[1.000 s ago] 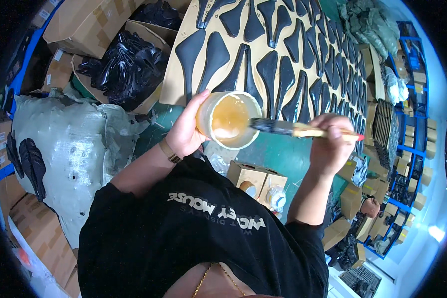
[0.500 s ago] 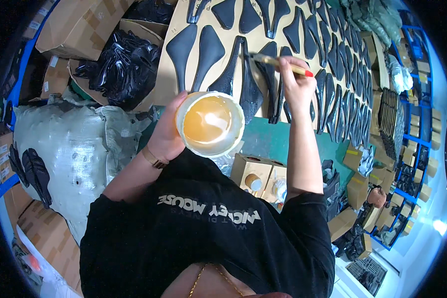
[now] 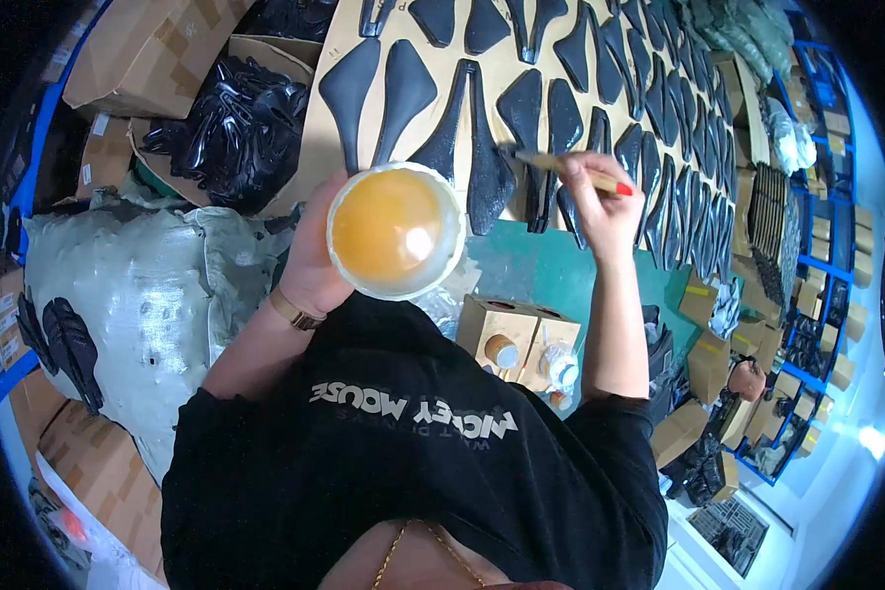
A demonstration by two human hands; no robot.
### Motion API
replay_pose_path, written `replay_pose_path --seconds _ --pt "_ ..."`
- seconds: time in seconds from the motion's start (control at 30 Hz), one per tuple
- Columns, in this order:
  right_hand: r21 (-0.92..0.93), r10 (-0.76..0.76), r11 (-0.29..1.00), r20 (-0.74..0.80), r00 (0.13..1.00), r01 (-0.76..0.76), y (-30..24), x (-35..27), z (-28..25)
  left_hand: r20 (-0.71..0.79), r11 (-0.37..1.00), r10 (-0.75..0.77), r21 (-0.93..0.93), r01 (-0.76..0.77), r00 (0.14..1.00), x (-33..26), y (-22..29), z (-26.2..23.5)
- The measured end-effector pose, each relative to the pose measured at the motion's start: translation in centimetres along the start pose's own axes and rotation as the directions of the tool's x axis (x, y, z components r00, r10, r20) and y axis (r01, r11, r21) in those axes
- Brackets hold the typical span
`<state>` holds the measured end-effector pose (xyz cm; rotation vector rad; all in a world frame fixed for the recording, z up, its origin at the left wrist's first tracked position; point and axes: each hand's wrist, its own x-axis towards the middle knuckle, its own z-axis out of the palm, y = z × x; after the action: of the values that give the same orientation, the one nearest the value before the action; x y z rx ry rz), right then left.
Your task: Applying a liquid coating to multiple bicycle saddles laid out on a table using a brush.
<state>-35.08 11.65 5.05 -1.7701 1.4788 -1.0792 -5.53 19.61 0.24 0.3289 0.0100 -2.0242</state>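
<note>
My left hand is wrapped round a whitish cup of amber liquid, tilted so that its mouth shows. In my right hand is a brush with a pale handle and a red end. Its dark bristles point left, at the edge of a glossy black bicycle-saddle-shaped piece; whether they touch it I cannot tell. Beside this lies a similar piece, wet-looking and narrow at its far end. Two matte pieces, one of them a black saddle shape, lie farther left.
A tan board bears rows of black pieces on a green table. Nearer me stands a wooden box with round holes and jars. Left are a carton of black parts and a grey-wrapped bundle. Blue shelving stands right.
My right hand and the brush have moved nearer to me and slightly right, the bristles lower along the glossy piece. The cup in my left hand has shifted left and slightly away.
</note>
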Motion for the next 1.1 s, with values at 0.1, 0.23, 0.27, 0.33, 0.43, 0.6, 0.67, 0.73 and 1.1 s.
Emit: replay_pose_path --seconds 0.1,0.23,0.27,0.33,0.43,0.6,0.67,0.73,1.1 --pt "-0.009 -0.009 1.0 0.102 0.995 0.01 1.4 -3.3 -0.3 0.014 0.998 0.025 -0.052 -0.024 1.0 -0.2 0.4 0.2" --pt "0.354 0.091 0.932 -0.002 0.996 -0.084 0.1 -5.2 0.2 -0.006 0.999 0.042 -0.013 -0.043 0.999 -0.7 0.3 -0.4" --pt "0.272 0.07 0.961 -0.061 0.996 -0.051 -0.2 -4.5 0.8 -0.006 0.999 0.037 -0.009 -0.037 0.999 -0.8 0.0 -0.6" --pt "0.074 0.027 0.997 -0.071 0.997 -0.022 -0.3 -2.8 2.0 -0.172 0.951 0.221 0.257 -0.173 0.96 -1.0 -0.7 -1.6" --pt "-0.18 -0.235 0.948 0.152 0.96 0.261 -1.9 -2.2 2.8 -0.148 0.961 0.184 0.236 -0.146 0.972 -0.8 -0.7 -3.0" --pt "-0.096 -0.016 0.993 0.436 0.9 0.065 -3.2 -4.7 -0.1 -0.147 0.923 0.252 0.333 -0.192 0.956 -1.7 -1.2 -4.0" --pt "0.114 -0.027 0.993 0.15 0.988 0.01 -2.1 -4.6 -0.2 -0.152 0.921 0.264 0.331 -0.203 0.952 -1.9 -1.6 -4.1" --pt "0.084 -0.043 0.995 -0.02 0.999 0.044 -1.8 -4.1 0.0 -0.149 0.937 0.227 0.304 -0.174 0.962 -2.3 -1.7 -4.0" --pt "-0.053 -0.159 0.986 0.037 0.987 0.161 -0.9 1.9 3.1 -0.196 0.937 0.292 0.254 -0.24 0.936 -3.7 -1.2 -3.5"
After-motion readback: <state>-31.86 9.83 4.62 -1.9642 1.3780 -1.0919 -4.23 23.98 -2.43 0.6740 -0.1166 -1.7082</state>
